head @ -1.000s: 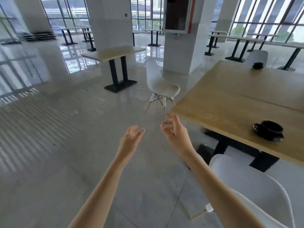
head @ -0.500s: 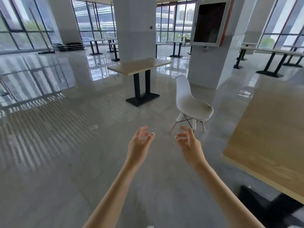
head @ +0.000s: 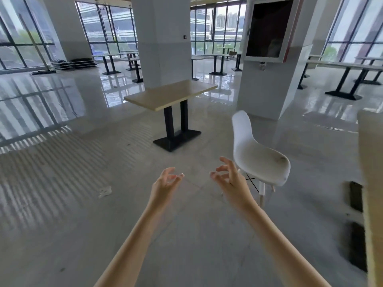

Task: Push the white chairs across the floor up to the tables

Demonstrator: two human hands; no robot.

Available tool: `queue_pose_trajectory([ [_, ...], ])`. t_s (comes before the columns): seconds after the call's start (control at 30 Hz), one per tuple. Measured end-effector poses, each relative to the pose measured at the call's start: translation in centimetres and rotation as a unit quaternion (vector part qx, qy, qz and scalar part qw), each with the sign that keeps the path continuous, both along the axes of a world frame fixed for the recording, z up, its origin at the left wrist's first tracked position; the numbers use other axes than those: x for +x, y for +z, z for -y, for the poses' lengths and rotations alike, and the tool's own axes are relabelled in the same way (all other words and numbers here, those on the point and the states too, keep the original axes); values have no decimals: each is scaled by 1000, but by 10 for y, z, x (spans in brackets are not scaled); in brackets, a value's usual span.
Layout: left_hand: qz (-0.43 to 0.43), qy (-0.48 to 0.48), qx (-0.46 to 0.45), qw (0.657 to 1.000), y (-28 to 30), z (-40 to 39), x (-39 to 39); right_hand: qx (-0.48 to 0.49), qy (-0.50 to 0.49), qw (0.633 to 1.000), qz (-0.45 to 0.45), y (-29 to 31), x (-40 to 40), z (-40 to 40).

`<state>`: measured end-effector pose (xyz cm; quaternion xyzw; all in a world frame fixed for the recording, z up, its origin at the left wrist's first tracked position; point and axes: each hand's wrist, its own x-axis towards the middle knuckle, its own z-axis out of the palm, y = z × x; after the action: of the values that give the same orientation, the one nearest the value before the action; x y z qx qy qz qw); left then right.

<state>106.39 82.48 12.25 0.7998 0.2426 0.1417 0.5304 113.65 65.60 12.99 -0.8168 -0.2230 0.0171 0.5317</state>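
1. One white shell chair (head: 257, 154) stands alone on the grey floor (head: 62, 204), its back turned toward the small wooden table (head: 170, 93) and its seat facing the edge of the nearer wooden table (head: 371, 183) at the right of the view — apart from both, tucked under neither.
2. Both hands hang in the air short of it: the left hand (head: 164, 184) and the right hand (head: 230, 179) have loosely curled, spread fingers and hold nothing; the right one overlaps the chair's legs in the view, but I cannot tell that it touches.
3. Judged from this, the chair is not yet pushed in — the grasp on its back and the whole slide to a table remain.
4. Beyond it rise white columns (head: 161, 38), one bearing a dark wall screen (head: 267, 27), with more tables by the windows (head: 103, 32).
5. A scrap of white litter (head: 104, 192) lies on the floor to the left.
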Motion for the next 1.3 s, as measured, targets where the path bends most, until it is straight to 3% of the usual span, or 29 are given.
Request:
queue_pose_trajectory([
  [0.27,-26,-35,58,997,-20,-150,184,-32,-29,999,6,-30,179,-132],
  [0.5,-5,-84,85,993,10,-247,363,-46,-111,993,-9,-21,350,-212],
  [0.8,32,-217,90,971,5,-271,589,-56,-212,975,-43,-52,553,-251],
  [1.07,-14,-260,85,962,-20,-298,825,-70,-255,963,-43,-56,768,-269],
  [1.3,-61,-314,109,941,-42,-308,1000,-84,-299,950,-32,-40,908,-270],
])
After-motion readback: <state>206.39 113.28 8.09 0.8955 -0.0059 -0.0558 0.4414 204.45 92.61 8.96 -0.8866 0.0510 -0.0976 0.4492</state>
